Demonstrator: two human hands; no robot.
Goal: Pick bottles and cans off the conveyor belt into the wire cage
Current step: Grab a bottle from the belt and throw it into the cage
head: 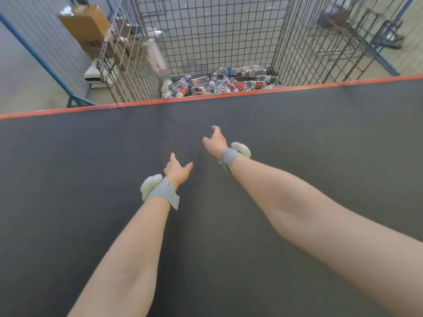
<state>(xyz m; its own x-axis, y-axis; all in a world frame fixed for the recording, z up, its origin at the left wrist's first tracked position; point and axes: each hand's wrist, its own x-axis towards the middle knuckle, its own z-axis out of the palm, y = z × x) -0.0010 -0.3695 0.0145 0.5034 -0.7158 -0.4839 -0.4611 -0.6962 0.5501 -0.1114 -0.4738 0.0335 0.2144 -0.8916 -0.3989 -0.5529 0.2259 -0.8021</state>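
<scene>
Reaching across the dark grey conveyor belt (91, 179) with left hand (177, 169) and right hand (215, 141) both slack-fingered, grasping nothing; facing clear plastic bottles (219, 84) heaped inside the black wire cage (206, 30) past the belt's orange far edge (229, 93).

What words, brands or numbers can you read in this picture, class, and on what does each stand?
No text can be read.
Labels on the bottles in the cage: red, blue and green, print too blurred to read.
The box: no legible print.
The wristbands: nothing legible.
</scene>
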